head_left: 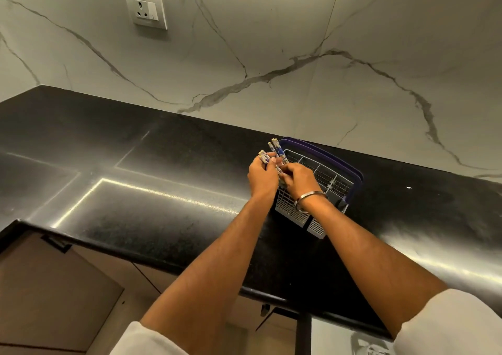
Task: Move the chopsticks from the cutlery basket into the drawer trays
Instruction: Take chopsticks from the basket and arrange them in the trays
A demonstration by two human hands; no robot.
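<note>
The black countertop (152, 213) lies bare to the left of the cutlery basket (320, 191), open room for a hand to pass there. The basket stands near the marble wall (271, 56), its purple handle (334, 153) arching over the far side and narrowing the gap behind it. Both hands crowd the basket's left end: the left hand (262, 176) and the right hand (297, 178) touch over the upright chopsticks (277, 151), closing off entry from the near side. To the right, the counter is free.
</note>
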